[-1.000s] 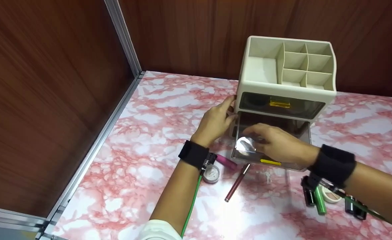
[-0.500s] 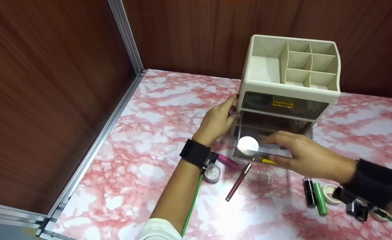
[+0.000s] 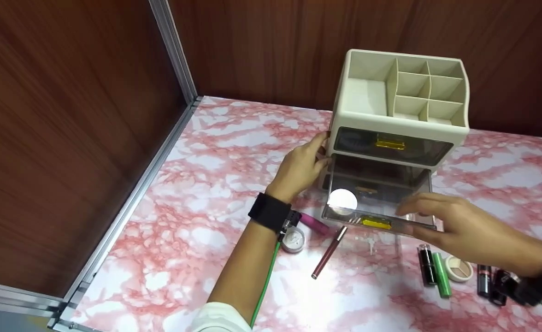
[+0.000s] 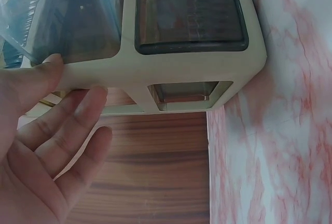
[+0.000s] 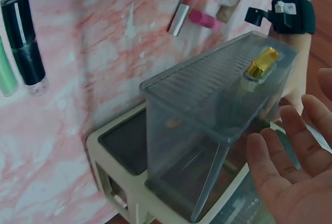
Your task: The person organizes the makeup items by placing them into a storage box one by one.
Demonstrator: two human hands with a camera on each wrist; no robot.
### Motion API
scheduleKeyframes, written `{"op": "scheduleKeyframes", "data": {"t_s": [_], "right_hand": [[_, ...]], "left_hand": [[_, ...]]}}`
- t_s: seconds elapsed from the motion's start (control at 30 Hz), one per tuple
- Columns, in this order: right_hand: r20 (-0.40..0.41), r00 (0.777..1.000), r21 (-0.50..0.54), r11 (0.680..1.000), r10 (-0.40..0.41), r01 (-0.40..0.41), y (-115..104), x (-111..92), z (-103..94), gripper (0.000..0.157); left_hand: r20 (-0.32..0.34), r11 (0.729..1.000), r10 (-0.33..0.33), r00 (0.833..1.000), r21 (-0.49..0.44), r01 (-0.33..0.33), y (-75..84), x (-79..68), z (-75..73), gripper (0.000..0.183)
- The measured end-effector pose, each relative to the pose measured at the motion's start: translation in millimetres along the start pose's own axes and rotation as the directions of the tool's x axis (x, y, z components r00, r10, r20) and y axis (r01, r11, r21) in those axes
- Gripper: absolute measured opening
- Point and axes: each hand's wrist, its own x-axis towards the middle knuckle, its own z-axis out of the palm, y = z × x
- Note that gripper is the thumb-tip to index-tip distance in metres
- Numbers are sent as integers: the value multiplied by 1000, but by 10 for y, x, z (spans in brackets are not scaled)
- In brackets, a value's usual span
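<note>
A cream drawer organizer (image 3: 402, 123) stands at the back, its lower clear drawer (image 3: 381, 200) pulled out. My left hand (image 3: 297, 171) grips its left front edge; in the left wrist view the thumb lies on the front frame (image 4: 181, 68) and the fingers bend behind it. Inside the drawer's left front corner sits a bright round white disc (image 3: 343, 201). Over the drawer's front right corner is my right hand (image 3: 464, 226), fingers relaxed and holding nothing. In the right wrist view that hand (image 5: 293, 169) hovers beside the drawer (image 5: 192, 115) with its yellow handle (image 5: 263, 63).
Near the left wrist lie a pink tube (image 3: 315, 224), a small round jar (image 3: 293, 240) and a dark red pen-like stick (image 3: 329, 253). At the right are black tubes (image 3: 427, 265), a green tube (image 3: 442, 275) and a round compact (image 3: 459, 269). Wood panels (image 3: 262, 50) border the table.
My right hand has let go of the white disc in the drawer's left front corner and moved right to the drawer's other front corner. The left hand keeps its hold on the organizer.
</note>
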Motion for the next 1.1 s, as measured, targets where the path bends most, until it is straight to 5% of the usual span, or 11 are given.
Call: {"op": "scheduleKeyframes", "data": {"t_s": [0.3, 0.47, 0.77, 1.1], "right_hand": [[-49, 998, 25, 999, 29, -28, 53, -216, -39, 34], [-61, 990, 16, 991, 130, -129, 108, -366, -55, 36], [-103, 947, 0, 952, 305, -307, 259, -614, -5, 29], [-87, 890, 141, 890, 447, -433, 514, -862, 198, 19]], "left_hand": [[12, 1000, -22, 1000, 2, 22, -7, -9, 1, 58], [9, 1000, -17, 1000, 0, 17, -3, -2, 8, 58], [15, 999, -12, 1000, -33, 13, -14, 2, 11, 56], [-2, 999, 8, 1000, -36, -8, -8, 1, 20, 55]]}}
